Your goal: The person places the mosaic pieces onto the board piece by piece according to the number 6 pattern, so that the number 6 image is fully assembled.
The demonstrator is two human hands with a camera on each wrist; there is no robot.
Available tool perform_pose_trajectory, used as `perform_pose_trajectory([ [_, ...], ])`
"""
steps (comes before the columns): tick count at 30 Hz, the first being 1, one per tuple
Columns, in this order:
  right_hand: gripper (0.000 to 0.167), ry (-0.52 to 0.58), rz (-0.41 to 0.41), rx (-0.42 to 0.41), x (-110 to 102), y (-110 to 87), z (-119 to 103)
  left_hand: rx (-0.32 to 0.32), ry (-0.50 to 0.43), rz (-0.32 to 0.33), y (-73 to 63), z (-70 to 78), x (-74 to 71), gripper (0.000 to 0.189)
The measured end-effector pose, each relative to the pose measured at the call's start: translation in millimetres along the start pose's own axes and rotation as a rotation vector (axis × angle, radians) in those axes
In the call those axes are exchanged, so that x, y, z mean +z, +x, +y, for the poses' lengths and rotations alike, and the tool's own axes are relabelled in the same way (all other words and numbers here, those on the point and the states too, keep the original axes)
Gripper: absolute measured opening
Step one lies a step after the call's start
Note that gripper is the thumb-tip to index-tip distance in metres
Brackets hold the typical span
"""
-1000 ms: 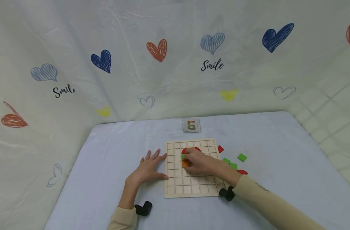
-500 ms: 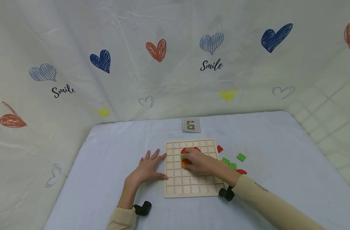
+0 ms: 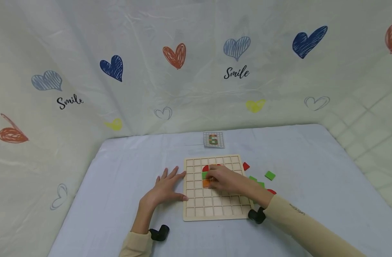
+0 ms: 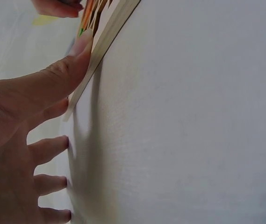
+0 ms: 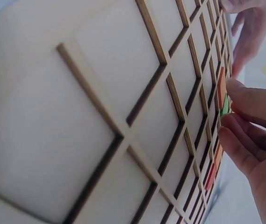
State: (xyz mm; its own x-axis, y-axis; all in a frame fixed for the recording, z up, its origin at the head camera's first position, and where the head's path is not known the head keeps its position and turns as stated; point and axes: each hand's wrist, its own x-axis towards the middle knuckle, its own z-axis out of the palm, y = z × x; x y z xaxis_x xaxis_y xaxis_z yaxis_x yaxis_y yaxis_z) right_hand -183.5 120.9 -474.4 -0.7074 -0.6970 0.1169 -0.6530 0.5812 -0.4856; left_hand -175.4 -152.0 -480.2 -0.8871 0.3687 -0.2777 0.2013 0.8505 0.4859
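Observation:
A wooden grid board (image 3: 212,211) lies on the white cloth with coloured tiles set in some squares. My right hand (image 3: 226,178) is over its upper middle, fingers bent at an orange tile (image 3: 206,183) and a green tile (image 3: 204,175). A red rounded tile (image 3: 206,168) sits just above these. In the right wrist view, green (image 5: 225,107) shows between thumb and fingers; whether it is pinched or lies in the board I cannot tell. My left hand (image 3: 163,189) is spread, with thumb and forefinger against the board's left edge.
Loose tiles lie right of the board: a red one (image 3: 246,166), a green square (image 3: 270,175), and others partly behind the right forearm. A small pattern card (image 3: 213,140) lies behind the board. A curtain with printed hearts hangs at the back.
My right hand has shifted slightly to the right, with its wrist covering more of the loose green tiles. The left hand stays at the board's edge.

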Motion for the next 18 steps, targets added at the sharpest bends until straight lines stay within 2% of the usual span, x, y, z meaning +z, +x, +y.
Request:
perform_pose_trajectory([
  [11, 0.013, -0.015, 0.033, 0.085, -11, -24.2, 9, -0.012, 0.003, 0.012, -0.4, 1.5, 1.9, 0.095],
  [18, 0.015, 0.007, 0.042, 0.174, -23, -43.7, 14, -0.017, 0.023, 0.016, -1.0, 2.2, 1.9, 0.094],
])
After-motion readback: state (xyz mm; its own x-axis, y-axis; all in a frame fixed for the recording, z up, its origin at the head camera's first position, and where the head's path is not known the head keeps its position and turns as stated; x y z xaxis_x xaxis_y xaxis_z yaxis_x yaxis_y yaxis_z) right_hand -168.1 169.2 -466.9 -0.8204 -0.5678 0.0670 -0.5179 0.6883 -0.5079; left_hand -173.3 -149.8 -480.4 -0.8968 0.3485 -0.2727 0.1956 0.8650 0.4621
